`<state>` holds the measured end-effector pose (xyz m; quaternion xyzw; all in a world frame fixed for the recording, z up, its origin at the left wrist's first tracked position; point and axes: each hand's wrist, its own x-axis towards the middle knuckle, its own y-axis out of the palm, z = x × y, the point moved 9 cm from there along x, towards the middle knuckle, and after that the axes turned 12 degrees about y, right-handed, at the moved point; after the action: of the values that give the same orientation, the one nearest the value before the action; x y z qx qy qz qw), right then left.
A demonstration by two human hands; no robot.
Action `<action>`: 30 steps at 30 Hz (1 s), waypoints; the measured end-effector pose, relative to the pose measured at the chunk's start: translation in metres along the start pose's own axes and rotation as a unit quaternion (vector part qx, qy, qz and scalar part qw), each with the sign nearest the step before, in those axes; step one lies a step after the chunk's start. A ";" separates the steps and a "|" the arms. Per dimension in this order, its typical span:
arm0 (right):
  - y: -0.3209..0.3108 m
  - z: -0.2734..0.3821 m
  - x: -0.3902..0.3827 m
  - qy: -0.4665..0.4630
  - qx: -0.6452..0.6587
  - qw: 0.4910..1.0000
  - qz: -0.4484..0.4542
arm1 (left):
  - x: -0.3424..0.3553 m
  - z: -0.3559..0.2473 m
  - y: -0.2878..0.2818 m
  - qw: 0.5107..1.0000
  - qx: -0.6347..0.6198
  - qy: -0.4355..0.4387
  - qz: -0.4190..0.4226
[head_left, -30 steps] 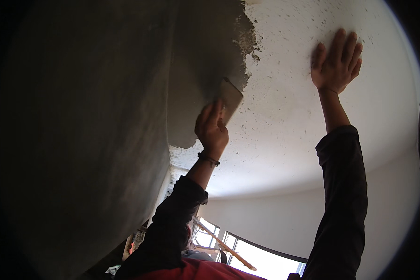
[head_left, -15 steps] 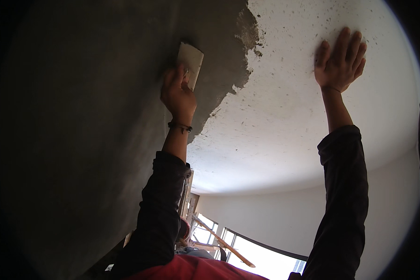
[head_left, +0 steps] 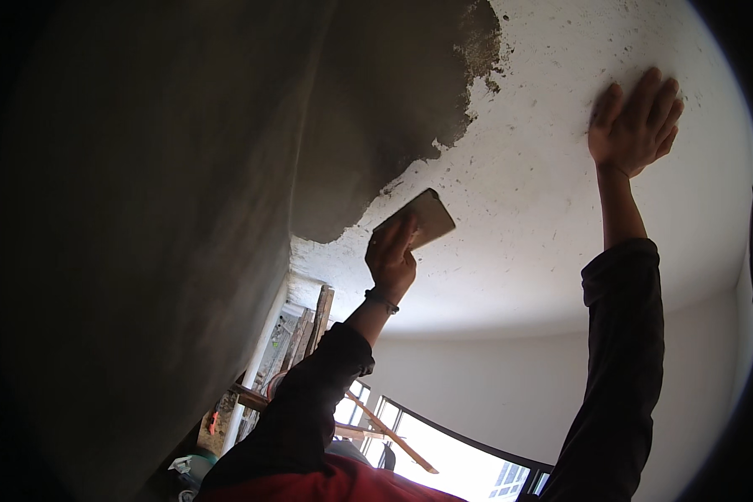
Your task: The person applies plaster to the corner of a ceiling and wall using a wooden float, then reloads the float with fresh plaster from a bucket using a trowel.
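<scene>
My left hand (head_left: 391, 258) grips a rectangular plastering trowel (head_left: 428, 219), its fingers wrapped round the near side. The blade is tilted, just below the ragged lower edge of a dark grey plaster patch (head_left: 376, 125). Behind it stretches a white, speckled surface (head_left: 519, 209); whether the blade touches it I cannot tell. Higher up on the right, my right hand (head_left: 633, 125) lies flat on that white surface, fingers outstretched and holding nothing. A dark band circles my left wrist.
A dark grey wall (head_left: 167, 209) fills the left side and meets the patch along a straight corner. Below are upright wooden planks (head_left: 320, 322), a white pole (head_left: 259, 351), a slanting wood strip (head_left: 397, 437) and a bright window (head_left: 452, 452).
My left hand has brought the trowel down and to the right, off the grey patch to below its edge. The view has shifted slightly; my right hand stays flat on the surface.
</scene>
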<state>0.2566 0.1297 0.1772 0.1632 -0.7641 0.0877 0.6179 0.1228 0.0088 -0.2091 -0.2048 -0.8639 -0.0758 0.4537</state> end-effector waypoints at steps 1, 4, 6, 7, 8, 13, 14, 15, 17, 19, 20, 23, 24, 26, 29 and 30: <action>0.000 0.000 0.000 -0.002 -0.001 1.000 -0.001 | 0.002 0.015 -0.012 0.999 0.022 -0.016 -0.023; 0.002 0.006 -0.002 0.002 0.002 1.000 -0.002 | 0.030 0.076 -0.045 0.991 0.100 -0.037 -0.084; -0.001 -0.001 0.000 -0.005 -0.008 1.000 -0.003 | 0.055 0.083 -0.041 0.991 0.076 -0.035 -0.102; -0.001 0.000 0.000 -0.003 -0.007 1.000 -0.003 | 0.063 0.087 -0.039 0.992 0.067 -0.031 -0.102; -0.001 0.001 0.000 -0.002 -0.007 1.000 -0.003 | 0.069 0.089 -0.038 0.993 0.057 -0.028 -0.102; 0.002 0.005 -0.001 -0.001 -0.007 1.000 0.001 | 0.047 0.051 -0.003 0.995 0.084 0.002 -0.050; 0.004 0.003 -0.002 -0.002 -0.008 1.000 0.003 | 0.035 0.041 0.009 0.997 0.071 0.018 0.003; 0.005 0.003 -0.003 -0.002 -0.010 1.000 0.003 | 0.020 0.032 0.013 0.999 0.030 0.018 0.001; 0.006 0.001 -0.004 0.005 -0.019 1.000 0.017 | -0.010 0.033 0.009 0.998 -0.012 -0.051 -0.029; 0.003 -0.001 0.001 -0.004 -0.035 0.999 0.016 | -0.037 0.055 0.001 0.979 -0.021 -0.186 -0.083; 0.002 -0.002 0.002 -0.013 -0.043 0.999 0.011 | -0.053 0.081 -0.001 0.948 -0.074 -0.285 -0.122; 0.006 0.005 -0.004 -0.010 -0.047 0.999 0.005 | -0.098 0.169 -0.004 0.854 -0.193 -0.441 -0.195; 0.005 0.005 -0.002 -0.011 -0.055 0.998 0.000 | -0.100 0.179 0.003 0.805 -0.280 -0.469 -0.231; 0.005 0.010 0.000 -0.014 -0.056 0.998 -0.001 | -0.096 0.190 0.013 0.734 -0.379 -0.496 -0.267; -0.002 0.000 0.007 -0.040 -0.093 0.995 -0.009 | -0.059 0.161 0.034 0.681 -0.455 -0.508 -0.267; -0.002 0.003 0.009 -0.039 -0.097 0.994 -0.012 | -0.045 0.165 0.026 0.714 -0.422 -0.488 -0.273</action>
<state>0.2529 0.1257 0.1848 0.1155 -0.7905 -0.0007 0.6015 0.0325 0.0722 -0.3421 -0.1391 -0.8621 -0.4422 -0.2044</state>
